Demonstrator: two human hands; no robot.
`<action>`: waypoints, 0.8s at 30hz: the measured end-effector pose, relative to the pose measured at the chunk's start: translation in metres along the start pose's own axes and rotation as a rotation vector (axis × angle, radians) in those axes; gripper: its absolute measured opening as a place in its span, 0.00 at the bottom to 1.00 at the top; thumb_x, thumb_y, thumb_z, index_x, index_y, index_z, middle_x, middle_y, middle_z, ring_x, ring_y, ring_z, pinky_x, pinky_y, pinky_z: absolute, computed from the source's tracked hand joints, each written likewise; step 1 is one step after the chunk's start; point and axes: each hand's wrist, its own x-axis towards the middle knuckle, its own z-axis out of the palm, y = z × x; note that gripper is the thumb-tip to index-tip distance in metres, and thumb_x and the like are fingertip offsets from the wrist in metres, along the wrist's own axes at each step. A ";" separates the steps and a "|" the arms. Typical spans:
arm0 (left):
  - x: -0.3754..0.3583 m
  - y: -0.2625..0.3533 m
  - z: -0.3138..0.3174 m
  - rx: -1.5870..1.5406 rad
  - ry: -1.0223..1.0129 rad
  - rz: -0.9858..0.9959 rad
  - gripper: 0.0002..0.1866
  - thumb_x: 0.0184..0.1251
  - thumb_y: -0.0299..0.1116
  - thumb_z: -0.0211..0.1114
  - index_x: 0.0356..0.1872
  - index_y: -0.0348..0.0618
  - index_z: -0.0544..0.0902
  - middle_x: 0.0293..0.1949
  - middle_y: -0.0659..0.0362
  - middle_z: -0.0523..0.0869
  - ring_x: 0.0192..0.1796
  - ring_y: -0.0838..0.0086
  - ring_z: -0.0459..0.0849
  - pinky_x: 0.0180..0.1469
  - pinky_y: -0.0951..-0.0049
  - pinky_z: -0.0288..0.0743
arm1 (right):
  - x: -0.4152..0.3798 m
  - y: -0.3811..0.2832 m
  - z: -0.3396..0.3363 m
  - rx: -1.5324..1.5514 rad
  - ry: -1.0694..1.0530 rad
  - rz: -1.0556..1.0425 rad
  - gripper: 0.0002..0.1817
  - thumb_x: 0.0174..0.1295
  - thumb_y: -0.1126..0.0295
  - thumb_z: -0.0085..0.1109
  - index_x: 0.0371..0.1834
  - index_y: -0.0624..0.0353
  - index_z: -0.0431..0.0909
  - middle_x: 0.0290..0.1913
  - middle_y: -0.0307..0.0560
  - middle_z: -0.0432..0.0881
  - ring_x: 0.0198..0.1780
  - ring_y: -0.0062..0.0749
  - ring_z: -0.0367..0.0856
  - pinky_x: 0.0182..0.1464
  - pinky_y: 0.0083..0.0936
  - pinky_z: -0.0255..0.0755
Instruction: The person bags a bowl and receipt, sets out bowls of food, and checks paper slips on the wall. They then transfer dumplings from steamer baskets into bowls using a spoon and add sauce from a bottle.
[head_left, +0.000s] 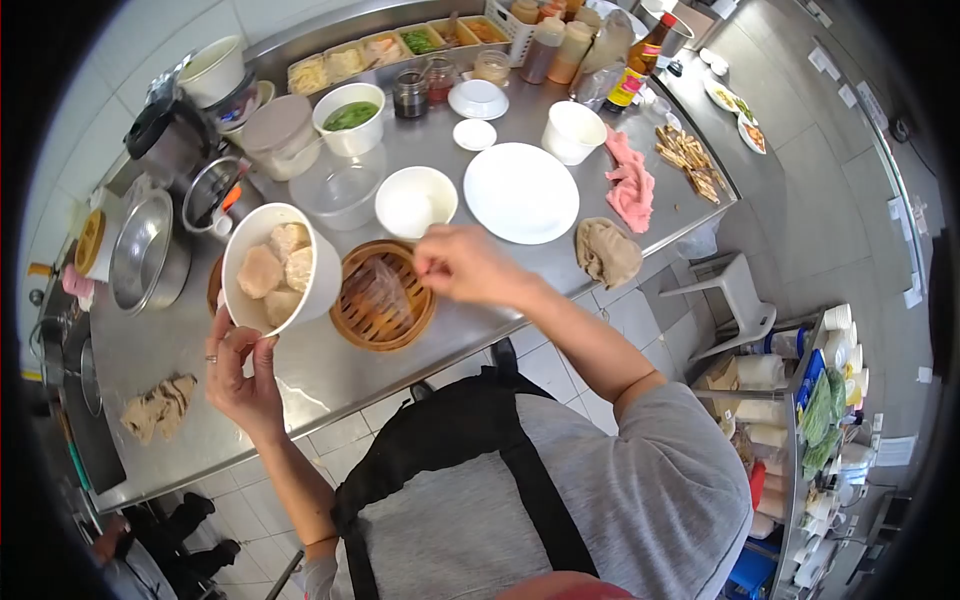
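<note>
My left hand (243,375) holds up a white bowl (325,285) by its base; several pale dumplings (277,272) lie inside it. My right hand (465,265) hovers at the right rim of a round bamboo steamer basket (385,335) on the steel counter (330,375), fingers pinched together. A thin translucent sheet (375,290) lies in the steamer; whether the fingers grip it I cannot tell.
Beyond the steamer stand an empty white bowl (415,200), a white plate (521,192), a clear plastic tub (342,190) and a bowl of green sauce (350,117). Metal pots (150,255) sit at left. Cloths (608,252) lie near the counter's edge. A shelf rack (810,420) stands at right.
</note>
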 end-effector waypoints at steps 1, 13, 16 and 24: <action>0.001 0.008 0.009 -0.018 -0.026 0.024 0.08 0.48 0.24 0.71 0.26 0.36 0.78 0.38 0.49 0.83 0.46 0.63 0.83 0.37 0.72 0.80 | -0.005 0.016 -0.016 -0.003 0.075 0.025 0.04 0.46 0.78 0.58 0.25 0.59 0.75 0.24 0.51 0.77 0.27 0.42 0.78 0.30 0.33 0.70; -0.017 0.134 0.200 -0.192 -0.233 0.028 0.10 0.44 0.25 0.73 0.27 0.38 0.80 0.44 0.44 0.82 0.40 0.68 0.84 0.36 0.75 0.78 | 0.032 0.286 -0.250 -0.187 0.545 0.338 0.20 0.47 0.66 0.59 0.45 0.62 0.76 0.37 0.56 0.82 0.42 0.48 0.80 0.47 0.34 0.72; -0.022 0.162 0.241 -0.179 -0.268 -0.060 0.11 0.43 0.26 0.74 0.26 0.39 0.79 0.44 0.45 0.82 0.41 0.66 0.85 0.36 0.72 0.78 | 0.098 0.307 -0.259 -0.327 0.566 0.432 0.30 0.42 0.62 0.67 0.48 0.66 0.72 0.43 0.59 0.80 0.47 0.48 0.79 0.50 0.35 0.71; -0.008 0.187 0.266 0.216 -0.179 0.108 0.11 0.43 0.30 0.73 0.27 0.42 0.79 0.46 0.50 0.82 0.37 0.61 0.84 0.37 0.68 0.77 | 0.176 0.365 -0.249 -0.104 0.753 0.530 0.40 0.34 0.56 0.76 0.48 0.71 0.70 0.45 0.63 0.79 0.48 0.50 0.78 0.50 0.37 0.71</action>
